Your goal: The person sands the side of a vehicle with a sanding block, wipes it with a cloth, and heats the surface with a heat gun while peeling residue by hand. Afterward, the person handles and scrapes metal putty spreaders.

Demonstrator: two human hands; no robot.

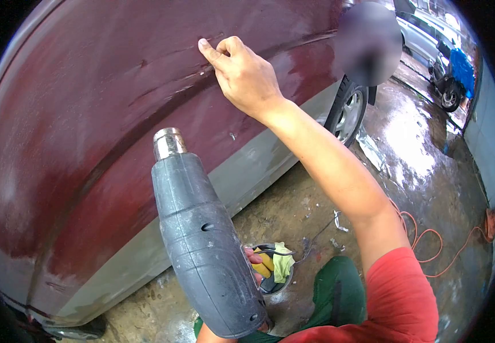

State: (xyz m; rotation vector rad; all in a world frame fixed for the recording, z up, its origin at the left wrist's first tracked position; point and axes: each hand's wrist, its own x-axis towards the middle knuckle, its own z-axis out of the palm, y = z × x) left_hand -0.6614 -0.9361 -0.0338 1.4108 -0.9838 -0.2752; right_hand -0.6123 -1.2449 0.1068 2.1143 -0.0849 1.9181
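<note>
My left hand (253, 258) is wrapped round the handle of a grey heat gun (204, 228); most of that hand is hidden behind the body. The metal nozzle (169, 143) points up toward the dark red car panel (116, 143), and I cannot tell the gap between them. My right hand (246, 71) is at the panel, just above its dark crease line. The fingers are curled in and one digit points to the upper left. Whether anything is between those fingers is hidden. Scratches and scuffed patches mark the paint near it.
Below on the wet floor (293, 194) is a container with yellow items and a light green cloth (283, 262). An orange cord (430, 231) loops at the right. A car wheel (348, 114) stands beyond my arm, with a motorbike (448, 86) farther back. One round patch is blurred.
</note>
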